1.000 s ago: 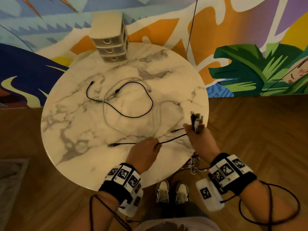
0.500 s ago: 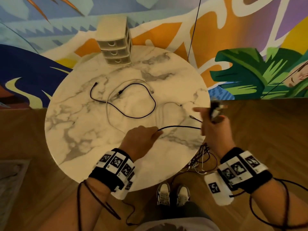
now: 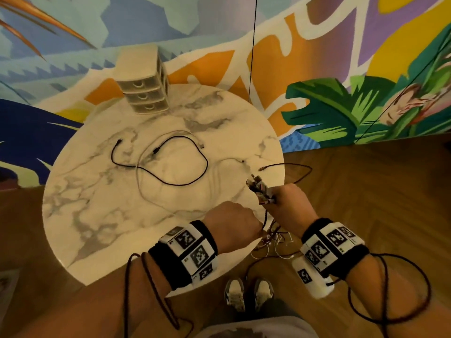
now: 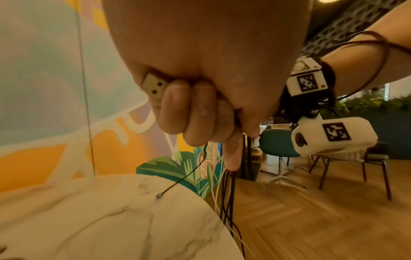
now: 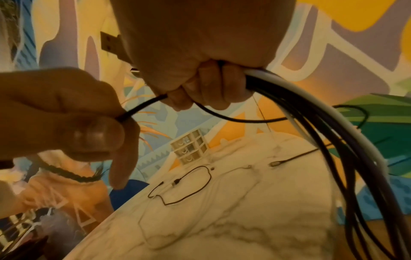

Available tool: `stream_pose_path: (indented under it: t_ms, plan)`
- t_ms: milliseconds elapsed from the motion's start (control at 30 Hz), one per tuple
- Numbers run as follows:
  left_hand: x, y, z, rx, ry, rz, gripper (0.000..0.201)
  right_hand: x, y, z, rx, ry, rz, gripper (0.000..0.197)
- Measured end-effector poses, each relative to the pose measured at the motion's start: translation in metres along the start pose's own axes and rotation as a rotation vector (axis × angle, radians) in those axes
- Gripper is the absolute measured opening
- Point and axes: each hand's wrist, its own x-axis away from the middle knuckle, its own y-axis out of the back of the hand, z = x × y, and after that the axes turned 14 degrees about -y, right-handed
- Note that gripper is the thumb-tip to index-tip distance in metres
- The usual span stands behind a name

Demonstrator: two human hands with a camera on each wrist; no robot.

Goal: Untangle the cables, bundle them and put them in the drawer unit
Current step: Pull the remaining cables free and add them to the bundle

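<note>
Over the marble table point(image 3: 102, 215), both hands' grips point(image 3: 231, 223) point(image 3: 290, 203) pinch cables point(image 5: 311, 112).

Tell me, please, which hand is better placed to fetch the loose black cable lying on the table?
Left, probably. The left hand only pinches one black strand and sits nearer the loose black cable. The right hand grips the whole gathered bundle at the edge of the table.

A teal chair point(image 4: 278, 146) stands before the painted mural point(image 3: 341, 69).
</note>
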Motion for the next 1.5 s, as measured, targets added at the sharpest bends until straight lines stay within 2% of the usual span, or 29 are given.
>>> stream_pose_path:
  t_ms: [67, 167, 267, 333, 433, 567, 633, 667, 733, 833, 900, 1033, 1133, 1233, 1400, 1500]
  plan:
    - [0.003, 0.007, 0.002, 0.008, 0.005, -0.135, 0.034, -0.005, 0.001, -0.015, -0.112, -0.083, -0.055, 0.031]
    - [0.009, 0.017, 0.012, 0.180, 0.038, -0.464, 0.027, -0.009, 0.001, -0.033, -0.225, -0.133, -0.133, 0.034]
    - [0.002, 0.025, 0.011, 0.344, 0.014, -0.594, 0.029, -0.005, -0.005, -0.031, -0.274, -0.125, -0.056, 0.030]
    - [-0.004, 0.026, 0.009, 0.608, 0.079, -0.669, 0.019, -0.005, -0.007, -0.031, -0.376, -0.211, 0.010, 0.037]
    - [-0.004, 0.021, 0.008, 1.184, 0.206, -0.834, 0.006, -0.003, -0.009, -0.036, -0.544, -0.357, 0.096, 0.040]
    - [-0.007, 0.020, -0.004, 1.647, 0.246, -0.995, 0.004, 0.009, -0.004, -0.039, -0.629, -0.307, 0.152, 0.040]
    - [-0.013, 0.026, -0.008, 1.738, 0.228, -1.057, 0.010, 0.011, 0.003, -0.039, -0.638, -0.269, 0.150, 0.042]
    - [-0.016, 0.029, -0.010, 1.693, 0.225, -1.054, 0.012, 0.013, 0.009, -0.037, -0.659, -0.249, 0.160, 0.043]
    - [-0.025, 0.036, -0.011, 1.465, 0.236, -0.983, 0.015, 0.019, 0.019, -0.031, -0.796, -0.178, 0.170, 0.041]
    - [-0.034, 0.049, -0.011, 1.116, 0.209, -0.844, 0.013, 0.030, 0.038, -0.021, -1.169, -0.137, 0.220, 0.024]
    - [-0.038, 0.059, -0.010, 0.946, 0.192, -0.813, 0.013, 0.034, 0.049, -0.018, -1.220, -0.058, 0.270, 0.029]
    - [-0.043, 0.079, -0.013, 0.710, 0.195, -0.782, 0.021, 0.032, 0.062, -0.017, -1.025, 0.036, 0.284, 0.040]
    - [-0.046, 0.085, -0.015, 0.651, 0.207, -0.823, 0.023, 0.034, 0.071, -0.014, -0.947, 0.110, 0.245, 0.045]
    - [-0.049, 0.083, -0.017, 0.614, 0.223, -0.841, 0.025, 0.032, 0.070, -0.016, -0.864, 0.163, 0.173, 0.030]
    - [-0.056, 0.081, -0.023, 0.606, 0.206, -0.897, 0.027, 0.026, 0.063, -0.021, -0.716, 0.150, 0.005, 0.028]
    - [-0.059, 0.074, -0.018, 0.679, 0.222, -0.990, 0.029, 0.022, 0.062, -0.027, -0.684, 0.086, -0.088, 0.026]
